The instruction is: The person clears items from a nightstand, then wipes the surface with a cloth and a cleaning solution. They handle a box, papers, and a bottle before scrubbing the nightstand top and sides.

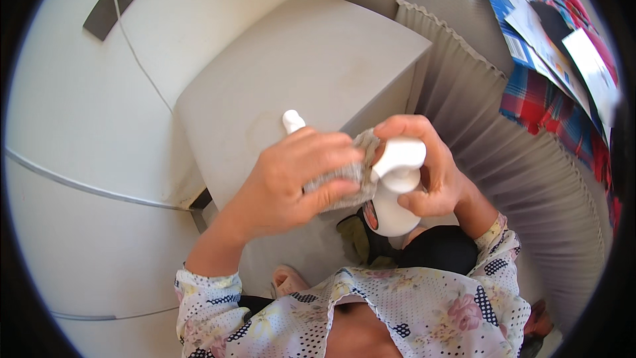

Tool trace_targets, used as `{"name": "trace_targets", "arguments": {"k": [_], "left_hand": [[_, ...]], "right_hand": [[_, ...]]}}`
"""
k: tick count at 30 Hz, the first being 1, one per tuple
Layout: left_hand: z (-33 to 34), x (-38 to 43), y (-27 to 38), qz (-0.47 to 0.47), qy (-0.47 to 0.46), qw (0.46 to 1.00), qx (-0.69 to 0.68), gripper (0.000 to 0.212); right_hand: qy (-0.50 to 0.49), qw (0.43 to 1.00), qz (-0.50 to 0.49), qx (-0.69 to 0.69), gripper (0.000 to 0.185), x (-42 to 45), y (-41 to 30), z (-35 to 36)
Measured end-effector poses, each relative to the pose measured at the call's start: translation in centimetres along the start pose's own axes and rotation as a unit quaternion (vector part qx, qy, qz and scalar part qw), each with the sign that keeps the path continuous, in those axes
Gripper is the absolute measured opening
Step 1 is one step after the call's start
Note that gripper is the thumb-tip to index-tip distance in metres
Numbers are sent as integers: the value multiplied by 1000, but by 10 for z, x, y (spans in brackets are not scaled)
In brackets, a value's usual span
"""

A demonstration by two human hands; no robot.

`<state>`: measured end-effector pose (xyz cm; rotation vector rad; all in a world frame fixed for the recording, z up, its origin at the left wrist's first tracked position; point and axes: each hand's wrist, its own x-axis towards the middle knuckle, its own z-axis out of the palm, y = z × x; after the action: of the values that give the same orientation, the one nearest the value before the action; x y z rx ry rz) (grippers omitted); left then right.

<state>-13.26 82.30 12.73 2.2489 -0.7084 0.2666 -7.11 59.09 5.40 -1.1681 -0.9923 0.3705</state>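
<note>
In my left hand [308, 176] is a grey-beige cloth [343, 184], bunched under the fingers and pressed against the side of a white pump bottle [393, 214]. My right hand [430, 169] grips this bottle around its upper part, near the white pump head [400, 156]. The bottle is held tilted in front of my body, with part of a coloured label showing on its left side. Beyond my left hand, another white object with a rounded top [293, 120] shows above the bedside cabinet [298, 64]; its lower part is hidden behind the hand.
A wall socket plate [115, 2] with a white plug and cable [141, 67] is at the upper left. A bed with a pleated grey skirt [497, 154] runs along the right, bearing papers [546, 49] and plaid cloth [536, 99]. A pink slipper [288, 280] lies on the floor below.
</note>
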Motion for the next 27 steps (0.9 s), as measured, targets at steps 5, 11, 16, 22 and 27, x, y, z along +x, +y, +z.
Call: {"name": "trace_targets", "arguments": {"k": [5, 11, 16, 22, 27], "left_hand": [[1, -20, 3, -70, 24, 995, -66, 23], [42, -11, -1, -263, 49, 750, -605, 29], [36, -29, -8, -287, 71, 740, -605, 31], [-33, -66, -36, -142, 201, 964, -105, 29], [-39, -48, -70, -37, 46, 978, 200, 41]], "right_hand": [[94, 995, 15, 36, 72, -4, -3, 5], [87, 956, -90, -267, 71, 4, 13, 13], [116, 942, -35, -314, 72, -16, 14, -4], [342, 898, 136, -243, 67, -119, 72, -44], [423, 788, 236, -380, 60, -234, 198, -69]]}}
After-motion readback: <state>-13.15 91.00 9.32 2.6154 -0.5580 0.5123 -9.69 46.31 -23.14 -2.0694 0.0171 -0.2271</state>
